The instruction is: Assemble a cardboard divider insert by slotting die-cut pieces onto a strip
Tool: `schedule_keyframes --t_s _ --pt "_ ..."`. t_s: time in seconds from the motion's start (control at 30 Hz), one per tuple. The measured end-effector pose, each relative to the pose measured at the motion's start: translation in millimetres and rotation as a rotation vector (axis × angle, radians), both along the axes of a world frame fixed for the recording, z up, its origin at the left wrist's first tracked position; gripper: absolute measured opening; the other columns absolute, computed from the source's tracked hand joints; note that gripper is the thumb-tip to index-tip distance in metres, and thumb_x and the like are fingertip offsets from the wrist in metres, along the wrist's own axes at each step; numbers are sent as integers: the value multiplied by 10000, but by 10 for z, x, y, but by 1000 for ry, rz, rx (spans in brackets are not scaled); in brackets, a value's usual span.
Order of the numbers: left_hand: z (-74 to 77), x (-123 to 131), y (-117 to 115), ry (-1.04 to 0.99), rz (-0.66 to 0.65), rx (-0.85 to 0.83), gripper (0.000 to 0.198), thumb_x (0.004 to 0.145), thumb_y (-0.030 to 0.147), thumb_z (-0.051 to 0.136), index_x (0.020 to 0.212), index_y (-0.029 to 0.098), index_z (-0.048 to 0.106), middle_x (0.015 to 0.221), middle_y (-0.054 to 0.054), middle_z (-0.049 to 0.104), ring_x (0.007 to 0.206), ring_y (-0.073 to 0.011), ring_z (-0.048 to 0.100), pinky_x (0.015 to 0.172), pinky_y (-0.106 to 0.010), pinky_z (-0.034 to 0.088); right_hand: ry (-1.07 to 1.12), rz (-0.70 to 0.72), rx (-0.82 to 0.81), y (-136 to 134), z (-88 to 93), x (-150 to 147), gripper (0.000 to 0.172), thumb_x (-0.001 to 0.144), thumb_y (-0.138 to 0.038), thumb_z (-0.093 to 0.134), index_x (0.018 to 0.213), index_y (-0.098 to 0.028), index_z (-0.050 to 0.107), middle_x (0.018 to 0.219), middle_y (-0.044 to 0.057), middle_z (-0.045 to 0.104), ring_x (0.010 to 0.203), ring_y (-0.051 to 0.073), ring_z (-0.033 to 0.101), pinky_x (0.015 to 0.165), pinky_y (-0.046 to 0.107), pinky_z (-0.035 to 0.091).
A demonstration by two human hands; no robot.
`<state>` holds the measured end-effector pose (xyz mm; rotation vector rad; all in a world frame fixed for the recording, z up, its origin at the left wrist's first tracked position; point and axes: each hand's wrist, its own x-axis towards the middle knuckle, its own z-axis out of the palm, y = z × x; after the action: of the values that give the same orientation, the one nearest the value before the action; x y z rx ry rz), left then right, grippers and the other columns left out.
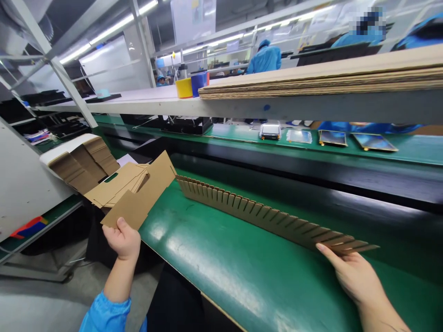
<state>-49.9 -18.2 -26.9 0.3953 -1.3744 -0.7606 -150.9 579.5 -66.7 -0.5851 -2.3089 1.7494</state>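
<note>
My left hand [122, 237] pinches the lower corner of a flat cardboard piece [141, 196], which is tilted in front of a pile of similar cut cardboard sheets [112, 186]. At the right, my right hand [349, 267] grips the near end of a long slotted cardboard strip [242, 212]. The strip stands on edge across the green table [221, 258], its row of slots facing up. Its far end comes close to the right corner of the cardboard piece; whether they touch is unclear.
Stacked cardboard [78, 161] sits at the left. A shelf [138, 107] above the table holds long cardboard sheets [311, 78] and tape rolls [184, 87]. Several devices [270, 131] lie on the green surface behind. People in blue [265, 59] are in the background.
</note>
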Motion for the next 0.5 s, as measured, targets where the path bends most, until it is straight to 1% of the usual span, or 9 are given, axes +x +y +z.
schedule_keyframes --t_s 0.1,0.2,0.27,0.33,0.4,0.5 --pt "-17 26 -1 -109 33 -8 370 1031 569 594 1045 206 522 1062 -172 741 1080 -315 784 994 -460 642 0 -20 2 8 -10 0 613 420 -603 812 875 -193 784 1073 167 818 1268 476 693 1285 514 395" --pt "-25 -7 1 -259 26 -47 344 1022 541 591 987 202 543 947 -152 755 950 -302 800 843 -401 656 -9 -8 15 2 10 7 604 459 -596 808 901 -185 787 1082 167 814 1285 475 684 1299 511 376" --pt "-58 -49 7 -307 5 -57 339 1012 539 591 961 205 550 897 -147 758 884 -300 801 779 -385 648 -1 3 8 -19 39 20 560 504 -572 804 906 -182 789 1086 166 812 1289 467 683 1301 499 375" --pt "-118 -85 14 -327 -35 -30 338 1005 544 589 954 213 547 882 -148 761 860 -307 801 761 -392 645 12 9 -10 -51 71 38 505 543 -537 801 901 -181 791 1089 164 810 1285 459 686 1292 486 387" --pt "-192 -102 17 -343 -76 6 336 999 548 594 970 215 552 901 -154 770 871 -314 802 778 -407 645 28 0 -34 -75 89 51 479 553 -519 801 893 -182 792 1083 163 811 1265 455 697 1274 475 413" --pt "-293 -86 -4 -337 -86 19 334 1001 541 596 1005 209 567 971 -167 777 926 -315 802 824 -412 639 36 -21 -53 -58 42 42 523 515 -538 814 893 -176 793 1077 168 815 1261 460 702 1271 470 423"
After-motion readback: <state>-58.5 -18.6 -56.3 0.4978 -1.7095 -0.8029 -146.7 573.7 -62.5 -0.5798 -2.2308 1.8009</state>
